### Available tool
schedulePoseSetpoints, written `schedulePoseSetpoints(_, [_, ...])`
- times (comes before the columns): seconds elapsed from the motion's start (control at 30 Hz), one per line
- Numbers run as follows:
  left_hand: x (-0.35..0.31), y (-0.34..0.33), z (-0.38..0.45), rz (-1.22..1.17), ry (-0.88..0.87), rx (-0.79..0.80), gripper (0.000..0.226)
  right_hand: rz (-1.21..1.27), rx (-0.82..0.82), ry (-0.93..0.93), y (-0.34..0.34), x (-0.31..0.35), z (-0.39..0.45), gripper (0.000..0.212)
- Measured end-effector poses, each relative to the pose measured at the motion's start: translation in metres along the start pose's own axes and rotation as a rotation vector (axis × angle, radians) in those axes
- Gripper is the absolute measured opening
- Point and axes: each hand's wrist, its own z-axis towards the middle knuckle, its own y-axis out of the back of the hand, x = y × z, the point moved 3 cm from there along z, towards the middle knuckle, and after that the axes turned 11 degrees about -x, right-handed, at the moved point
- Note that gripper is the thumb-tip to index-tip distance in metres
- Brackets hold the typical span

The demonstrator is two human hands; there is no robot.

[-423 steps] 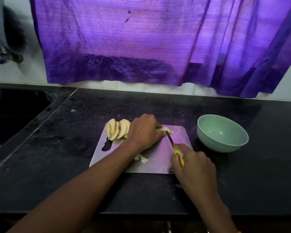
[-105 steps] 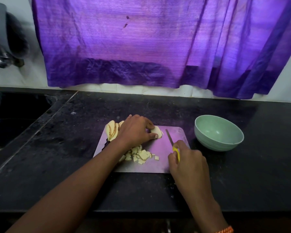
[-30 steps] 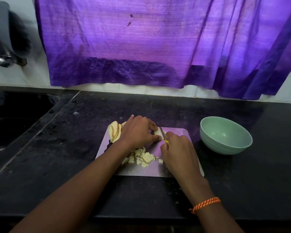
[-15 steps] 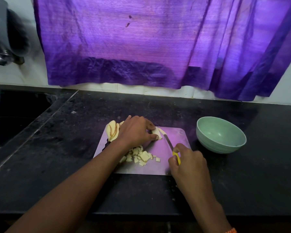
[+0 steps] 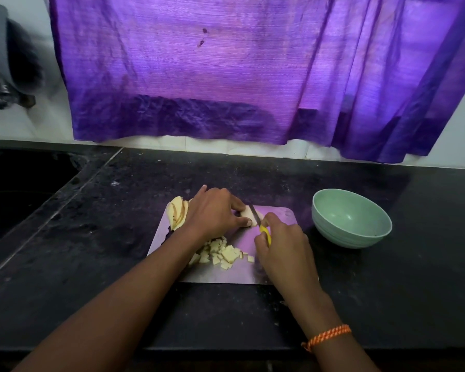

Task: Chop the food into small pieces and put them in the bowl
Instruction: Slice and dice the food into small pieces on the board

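While the black tabletop (image 5: pixel 360 291) carries the chopping board (image 5: pixel 226 275), the empty green bowl (image 5: pixel 351 218) waits just right, handy for transfer. Left hand (image 5: pixel 212 213) pins a slice (image 5: pixel 246 214) steady; right hand (image 5: pixel 282 251) grips the knife (image 5: pixel 255 214) across it. Uncut slices (image 5: pixel 178 212) lean far-left; diced pieces (image 5: pixel 220 255) lie near.

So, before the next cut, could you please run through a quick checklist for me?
1. Right hand grips the knife by its yellow handle: ok.
2. Left hand pins the slice against the board: ok.
3. Left fingers clear of the blade: not ok, they sit right beside it.
4. Cutting board flat on the counter: ok.
5. Bowl upright within reach: ok.
6. Uncut slices remain: ok.
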Motion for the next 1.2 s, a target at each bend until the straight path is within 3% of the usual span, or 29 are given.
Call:
schedulePoseSetpoints(0.47, [-0.003,-0.001,-0.001,0.027,-0.008,-0.005,0.038,-0.088,0.095,-0.008,-0.021,0.017,0.013,0.035])
schedulePoseSetpoints(1.2, [-0.005,0.003,-0.002,0.005,0.049,0.026,0.046,-0.112,0.094,-0.059,0.028,-0.010,-0.041,0.026])
